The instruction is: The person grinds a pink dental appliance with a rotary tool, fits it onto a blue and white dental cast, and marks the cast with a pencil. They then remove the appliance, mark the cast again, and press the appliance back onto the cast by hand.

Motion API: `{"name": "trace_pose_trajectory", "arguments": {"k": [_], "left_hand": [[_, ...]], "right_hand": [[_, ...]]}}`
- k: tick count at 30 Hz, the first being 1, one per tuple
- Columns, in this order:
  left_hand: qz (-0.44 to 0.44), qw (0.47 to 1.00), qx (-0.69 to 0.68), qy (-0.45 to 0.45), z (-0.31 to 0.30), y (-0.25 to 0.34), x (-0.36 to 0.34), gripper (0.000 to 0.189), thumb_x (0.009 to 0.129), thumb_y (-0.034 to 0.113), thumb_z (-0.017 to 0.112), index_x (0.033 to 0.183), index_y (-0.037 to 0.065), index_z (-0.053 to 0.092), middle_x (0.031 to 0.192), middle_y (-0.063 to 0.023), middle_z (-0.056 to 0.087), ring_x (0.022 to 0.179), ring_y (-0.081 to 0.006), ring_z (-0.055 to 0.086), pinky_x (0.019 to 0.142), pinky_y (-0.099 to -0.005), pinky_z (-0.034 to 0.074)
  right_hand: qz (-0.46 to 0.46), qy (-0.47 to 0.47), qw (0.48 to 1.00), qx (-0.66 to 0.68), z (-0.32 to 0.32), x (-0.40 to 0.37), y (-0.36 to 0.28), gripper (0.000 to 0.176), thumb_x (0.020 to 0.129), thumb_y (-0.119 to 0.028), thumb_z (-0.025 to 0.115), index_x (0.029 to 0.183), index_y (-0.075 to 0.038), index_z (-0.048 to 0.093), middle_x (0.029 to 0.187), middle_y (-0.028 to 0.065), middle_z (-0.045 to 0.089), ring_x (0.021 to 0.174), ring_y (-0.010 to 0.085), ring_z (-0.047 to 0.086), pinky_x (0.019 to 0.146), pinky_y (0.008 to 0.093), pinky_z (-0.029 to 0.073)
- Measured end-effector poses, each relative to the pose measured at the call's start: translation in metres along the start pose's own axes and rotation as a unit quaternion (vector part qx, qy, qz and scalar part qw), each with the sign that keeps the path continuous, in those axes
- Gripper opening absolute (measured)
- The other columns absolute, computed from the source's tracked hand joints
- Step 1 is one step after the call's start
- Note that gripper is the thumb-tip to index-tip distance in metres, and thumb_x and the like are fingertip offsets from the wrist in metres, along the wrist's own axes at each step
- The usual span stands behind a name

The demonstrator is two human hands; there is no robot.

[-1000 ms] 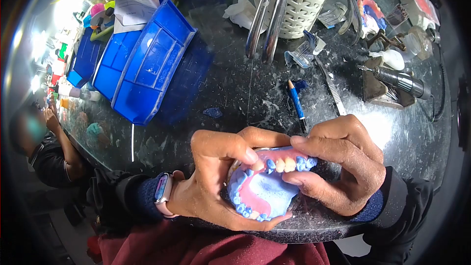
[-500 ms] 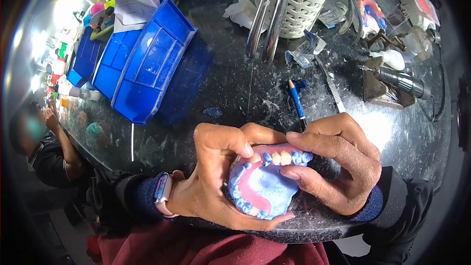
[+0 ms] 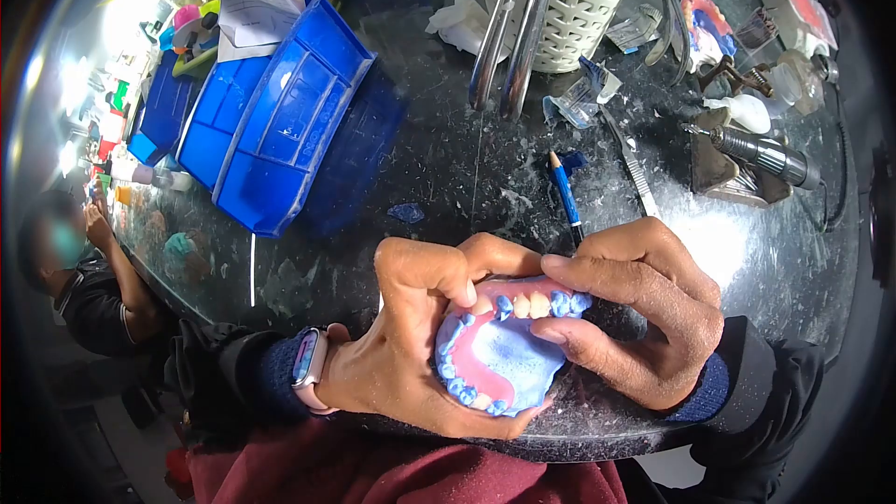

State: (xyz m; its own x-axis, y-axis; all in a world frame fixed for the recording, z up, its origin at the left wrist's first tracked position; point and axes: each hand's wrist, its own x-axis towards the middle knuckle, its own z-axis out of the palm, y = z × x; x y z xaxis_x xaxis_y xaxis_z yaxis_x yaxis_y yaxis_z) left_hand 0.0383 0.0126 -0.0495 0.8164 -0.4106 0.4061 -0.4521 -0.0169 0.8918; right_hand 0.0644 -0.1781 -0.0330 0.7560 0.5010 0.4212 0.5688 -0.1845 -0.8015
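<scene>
A blue dental cast (image 3: 518,359) with a pink denture base (image 3: 485,372) on it is held low over the bench's near edge. Its teeth are partly blue and partly ivory. My left hand (image 3: 420,345) wraps around the cast's left side and underside, its thumb and a bent finger at the upper left teeth. At the upper right, my right hand (image 3: 644,317) pinches the row of teeth, index finger above and thumb below on the inner side. Just beyond my fingers lie a blue pencil (image 3: 564,189) and a metal tweezer-like tool (image 3: 632,163).
Blue bins (image 3: 294,121) stand at the left, one with papers. A white basket (image 3: 579,14) of tools stands at the back, pliers hanging over its rim. On the right are a rotary handpiece (image 3: 765,154) and another dental cast (image 3: 707,30). A co-worker (image 3: 103,289) sits far left.
The cast has tilted very slightly in my hands, and the left fingers have shifted a little to the right. Both hands keep their hold.
</scene>
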Motion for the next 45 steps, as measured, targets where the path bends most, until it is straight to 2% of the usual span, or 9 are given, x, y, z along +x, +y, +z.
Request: {"name": "trace_pose_trajectory", "arguments": {"k": [4, 7, 10, 14, 16, 19, 28, 36, 45], "left_hand": [[0.012, 0.998, -0.050, -0.023, -0.005, 0.002, 0.000, 0.068, 0.061, 0.003, 0.078, 0.100, 0.006, 0.022, 0.107, -0.0306, 0.044, 0.098, -0.0305, 0.056, 0.080, -0.0360, 0.049], [0.070, 0.996, -0.047, 0.012, 0.001, 0.000, -0.001, 0.058, 0.063, 0.002, 0.077, 0.093, 0.004, 0.027, 0.108, -0.0323, 0.045, 0.097, -0.0329, 0.057, 0.079, -0.0364, 0.049], [0.121, 0.992, -0.040, 0.025, 0.001, -0.003, -0.003, 0.039, 0.066, -0.001, 0.073, 0.076, 0.003, 0.035, 0.110, -0.0329, 0.047, 0.084, -0.0376, 0.060, 0.066, -0.0363, 0.052], [0.144, 0.989, 0.045, -0.011, -0.005, -0.003, -0.008, 0.032, 0.069, 0.001, 0.071, 0.074, 0.003, 0.040, 0.111, -0.0310, 0.048, 0.075, -0.0362, 0.060, 0.055, -0.0370, 0.053], [0.067, 0.995, 0.018, -0.075, -0.015, 0.003, -0.010, 0.036, 0.077, 0.016, 0.058, 0.104, 0.000, 0.041, 0.110, -0.0297, 0.051, 0.087, -0.0350, 0.058, 0.071, -0.0400, 0.049], [0.002, 0.991, -0.016, -0.130, -0.022, 0.009, -0.014, 0.056, 0.081, 0.029, 0.035, 0.125, -0.006, 0.038, 0.116, -0.0289, 0.049, 0.101, -0.0352, 0.052, 0.086, -0.0419, 0.043], [0.006, 0.986, -0.006, -0.167, -0.028, 0.012, -0.011, 0.057, 0.077, 0.026, 0.040, 0.127, -0.002, 0.039, 0.122, -0.0274, 0.044, 0.106, -0.0364, 0.051, 0.088, -0.0430, 0.044], [0.158, 0.979, 0.079, -0.107, -0.016, 0.006, -0.003, 0.050, 0.075, 0.020, 0.048, 0.121, 0.004, 0.039, 0.119, -0.0269, 0.046, 0.102, -0.0388, 0.053, 0.083, -0.0450, 0.048], [0.226, 0.964, 0.125, -0.062, -0.013, 0.006, 0.001, 0.047, 0.071, 0.008, 0.061, 0.111, 0.012, 0.037, 0.113, -0.0257, 0.050, 0.092, -0.0406, 0.056, 0.074, -0.0466, 0.053]], "right_hand": [[-0.002, 0.001, 1.000, 0.000, -0.001, 0.001, -0.003, 0.037, 0.068, -0.016, 0.076, 0.098, 0.000, 0.063, 0.085, 0.0106, 0.057, 0.074, 0.0180, 0.058, 0.063, 0.0273, 0.047], [-0.011, -0.005, 1.000, 0.009, -0.005, 0.002, -0.008, 0.034, 0.068, -0.014, 0.076, 0.097, -0.001, 0.064, 0.085, 0.0099, 0.055, 0.073, 0.0174, 0.058, 0.062, 0.0266, 0.048], [-0.030, -0.015, 0.999, 0.029, -0.008, 0.001, -0.011, 0.031, 0.069, -0.009, 0.073, 0.098, -0.001, 0.065, 0.087, 0.0096, 0.053, 0.071, 0.0158, 0.059, 0.058, 0.0242, 0.049], [-0.068, -0.013, 0.997, 0.027, -0.008, -0.001, -0.010, 0.032, 0.068, -0.009, 0.074, 0.098, -0.003, 0.065, 0.088, 0.0092, 0.053, 0.071, 0.0156, 0.058, 0.058, 0.0255, 0.050], [-0.073, -0.006, 0.997, 0.025, -0.007, -0.002, -0.011, 0.032, 0.067, -0.009, 0.074, 0.097, -0.003, 0.065, 0.088, 0.0083, 0.054, 0.072, 0.0156, 0.058, 0.059, 0.0260, 0.049], [-0.078, 0.007, 0.997, 0.021, -0.004, -0.002, -0.012, 0.032, 0.065, -0.009, 0.075, 0.096, -0.005, 0.066, 0.087, 0.0070, 0.054, 0.072, 0.0154, 0.058, 0.059, 0.0262, 0.049], [-0.097, 0.038, 0.994, 0.033, 0.000, -0.004, -0.013, 0.032, 0.061, -0.006, 0.077, 0.092, -0.005, 0.067, 0.087, 0.0059, 0.056, 0.074, 0.0159, 0.059, 0.061, 0.0263, 0.049], [-0.107, 0.042, 0.992, 0.060, 0.000, -0.005, -0.013, 0.033, 0.061, -0.001, 0.076, 0.092, -0.004, 0.067, 0.091, 0.0068, 0.055, 0.077, 0.0187, 0.060, 0.066, 0.0281, 0.052], [-0.108, 0.045, 0.991, 0.059, 0.001, -0.006, -0.012, 0.033, 0.061, 0.001, 0.076, 0.093, -0.004, 0.067, 0.090, 0.0066, 0.055, 0.077, 0.0191, 0.059, 0.067, 0.0284, 0.052]]}}
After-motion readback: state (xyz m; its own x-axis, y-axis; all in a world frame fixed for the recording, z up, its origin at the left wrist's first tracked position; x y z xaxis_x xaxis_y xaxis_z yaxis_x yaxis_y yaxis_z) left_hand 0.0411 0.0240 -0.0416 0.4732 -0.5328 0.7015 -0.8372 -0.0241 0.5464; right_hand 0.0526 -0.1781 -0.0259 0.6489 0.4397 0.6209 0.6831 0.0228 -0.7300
